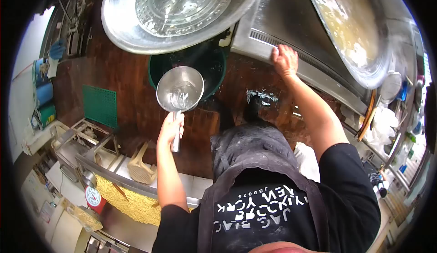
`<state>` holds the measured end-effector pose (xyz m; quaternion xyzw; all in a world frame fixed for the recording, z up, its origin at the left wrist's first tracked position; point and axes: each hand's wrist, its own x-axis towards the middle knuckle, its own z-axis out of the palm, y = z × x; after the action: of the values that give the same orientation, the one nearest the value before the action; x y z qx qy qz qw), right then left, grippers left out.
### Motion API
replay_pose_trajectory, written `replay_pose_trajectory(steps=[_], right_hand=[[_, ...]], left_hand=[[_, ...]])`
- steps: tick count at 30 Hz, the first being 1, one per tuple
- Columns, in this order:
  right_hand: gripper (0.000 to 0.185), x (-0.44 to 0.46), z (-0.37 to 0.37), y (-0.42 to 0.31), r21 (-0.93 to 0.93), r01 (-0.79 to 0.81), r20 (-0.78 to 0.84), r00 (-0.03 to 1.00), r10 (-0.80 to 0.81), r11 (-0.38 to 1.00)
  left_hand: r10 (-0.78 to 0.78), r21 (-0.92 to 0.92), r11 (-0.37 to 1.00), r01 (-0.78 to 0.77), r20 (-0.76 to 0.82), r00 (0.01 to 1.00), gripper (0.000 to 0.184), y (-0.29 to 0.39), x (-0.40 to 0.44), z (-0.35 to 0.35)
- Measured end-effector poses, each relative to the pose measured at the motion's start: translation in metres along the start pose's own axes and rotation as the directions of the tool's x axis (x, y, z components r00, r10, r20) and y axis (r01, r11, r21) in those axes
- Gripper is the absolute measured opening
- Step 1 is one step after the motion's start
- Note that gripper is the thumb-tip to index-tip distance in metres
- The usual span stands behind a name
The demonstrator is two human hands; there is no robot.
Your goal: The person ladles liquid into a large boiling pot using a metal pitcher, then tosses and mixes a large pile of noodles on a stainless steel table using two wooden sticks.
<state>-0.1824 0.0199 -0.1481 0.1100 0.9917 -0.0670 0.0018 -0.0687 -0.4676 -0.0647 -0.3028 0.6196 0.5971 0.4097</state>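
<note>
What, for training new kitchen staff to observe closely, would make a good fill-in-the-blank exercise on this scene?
1. The left hand holds the metal dipper by its ____.
2. The hand at the edge of the metal worktop is the person's ____ one.
3. Beside the yellow noodles, the dial scale has a ____ body.
4. The grid-patterned panel is ____ in colour.

Missing words: handle; right; red; green.

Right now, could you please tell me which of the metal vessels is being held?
The small long-handled saucepan, gripped by the left hand, unlike the large shiny basin and wide pan of yellowish liquid, which no hand touches.
</note>
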Motion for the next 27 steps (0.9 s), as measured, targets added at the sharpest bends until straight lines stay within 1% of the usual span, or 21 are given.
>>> replay_pose_trajectory(steps=[1,2,3,4,5,6,7,9,12,13,14,15,16,17,18,19,21,24,25,26,27], right_hand=[[0.032,-0.001,0.001,-0.001,-0.015,0.000,-0.012,1.000,-0.001,1.000],[0.031,-0.002,0.000,-0.003,-0.004,0.009,-0.032,0.999,-0.009,1.000],[0.029,-0.002,0.001,-0.003,-0.010,0.015,-0.044,0.999,-0.016,1.000],[0.028,-0.001,0.003,-0.003,0.000,0.023,-0.058,0.998,-0.023,1.000],[0.028,-0.002,0.004,-0.002,0.009,0.029,-0.068,0.997,-0.028,1.000],[0.027,-0.002,0.004,-0.002,0.005,0.033,-0.060,0.998,-0.033,0.999],[0.027,-0.002,0.004,-0.003,0.004,0.036,-0.052,0.998,-0.036,0.999],[0.026,0.001,0.005,-0.003,0.000,0.047,-0.067,0.997,-0.047,0.999],[0.025,0.000,0.007,-0.002,0.004,0.058,-0.063,0.996,-0.057,0.998],[0.025,0.001,0.003,-0.004,0.011,0.043,-0.034,0.999,-0.042,0.999],[0.026,0.000,0.001,-0.007,0.008,0.065,-0.074,0.995,-0.064,0.998],[0.026,0.002,0.004,-0.005,0.029,0.063,-0.084,0.995,-0.061,0.998],[0.025,0.002,0.006,-0.005,0.009,0.057,-0.112,0.992,-0.056,0.998],[0.025,0.004,0.001,-0.006,0.035,0.028,-0.004,1.000,-0.027,0.999],[0.022,0.001,0.011,-0.002,0.018,0.058,-0.054,0.997,-0.057,0.998],[0.020,0.002,0.007,-0.005,0.010,0.075,-0.089,0.993,-0.074,0.997],[0.020,0.006,0.009,-0.010,0.028,0.086,-0.088,0.993,-0.084,0.996],[0.019,0.009,0.013,-0.014,0.056,0.083,-0.077,0.994,-0.078,0.995],[0.019,0.010,0.014,-0.016,0.064,0.081,-0.066,0.995,-0.076,0.995],[0.019,0.007,0.007,-0.008,0.062,0.095,-0.086,0.992,-0.089,0.994],[0.019,0.008,0.008,-0.007,0.057,0.109,-0.100,0.990,-0.103,0.992]], left_hand=[[-0.001,-0.016,1.000,0.000,-0.047,0.999,0.020,-0.015,0.031,-0.007],[-0.001,0.117,0.993,0.012,-0.092,0.996,0.018,-0.028,0.068,-0.012],[0.058,0.333,0.943,-0.013,-0.126,0.990,0.019,-0.047,0.111,-0.021],[0.058,0.436,0.900,0.019,-0.163,0.985,0.041,-0.057,0.146,-0.024],[0.026,0.524,0.849,0.066,-0.166,0.986,0.046,-0.062,0.181,-0.029],[0.012,0.600,0.790,0.124,-0.218,0.976,0.048,-0.061,0.207,-0.022],[0.145,0.781,0.614,0.114,-0.254,0.956,0.050,-0.082,0.251,-0.025],[0.106,0.773,0.617,0.147,-0.267,0.958,0.049,-0.077,0.290,-0.018],[-0.022,0.791,0.510,0.338,-0.382,0.924,0.045,-0.063,0.331,0.001],[-0.030,0.788,0.502,0.355,-0.395,0.918,0.042,-0.057,0.333,0.005],[-0.035,0.793,0.494,0.357,-0.392,0.919,0.039,-0.051,0.335,0.012],[0.028,0.831,0.455,0.320,-0.372,0.928,0.038,-0.086,0.369,0.000],[0.017,0.812,0.450,0.373,-0.425,0.905,0.040,-0.073,0.360,0.012],[0.065,0.902,0.327,0.281,-0.318,0.946,0.043,-0.116,0.401,-0.005],[0.113,0.964,0.192,0.182,-0.206,0.972,0.047,-0.159,0.441,-0.022],[0.131,0.997,-0.050,0.059,-0.052,0.990,0.048,-0.182,0.461,-0.029],[0.011,0.893,0.312,0.325,-0.346,0.938,0.044,-0.131,0.438,0.003],[0.009,0.946,0.214,0.241,-0.249,0.968,0.044,-0.152,0.478,0.003],[0.142,0.998,-0.016,0.063,-0.060,0.988,0.044,-0.157,0.489,-0.002],[0.234,0.960,-0.264,-0.091,0.155,0.960,0.044,-0.160,0.495,-0.001],[0.244,0.893,-0.409,-0.188,0.305,0.921,0.044,-0.171,0.514,-0.013]])
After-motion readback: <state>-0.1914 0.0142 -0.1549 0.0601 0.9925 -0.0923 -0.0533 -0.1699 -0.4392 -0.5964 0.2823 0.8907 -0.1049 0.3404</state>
